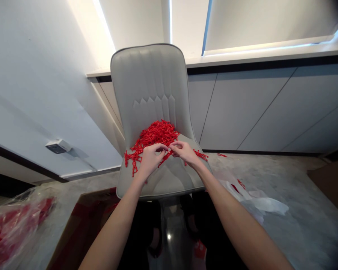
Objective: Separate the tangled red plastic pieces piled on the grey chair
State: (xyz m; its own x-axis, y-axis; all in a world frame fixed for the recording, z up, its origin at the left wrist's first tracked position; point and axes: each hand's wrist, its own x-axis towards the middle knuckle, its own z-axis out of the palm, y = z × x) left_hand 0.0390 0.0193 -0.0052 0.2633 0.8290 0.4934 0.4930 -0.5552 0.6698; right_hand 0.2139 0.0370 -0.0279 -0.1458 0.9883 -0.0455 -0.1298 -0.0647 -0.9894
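A heap of small red plastic pieces (pixel 157 134), linked in tangled strands, lies on the seat of a pale gray padded chair (pixel 146 86), piled where the seat meets the backrest. Some strands spill over the seat toward its left side, and a few trail to the right.

The left hand (pixel 151 160) and right hand (pixel 184 153) sit close together just in front of the heap, almost touching each other. The fingers (pixel 161 147) of the left hand curl inward and pinch red pieces at the heap's front edge. The right hand's fingers are bent toward them in the same way, closed on the pieces, and a short red strand hangs down between the two hands. Exactly how many pieces each hand has cannot be told.

A few stray red pieces (pixel 221 155) lie on the mottled gray floor (pixel 273 176) beyond the chair, to the right. A crumpled white plastic bag (pixel 259 205) lies on the floor on that side. At lower left, a see-through plastic bag (pixel 15 232) holds something red, next to a brown cardboard box (pixel 83 221). White cabinets (pixel 250 108) run along the wall behind the chair, beneath a window ledge (pixel 270 52).
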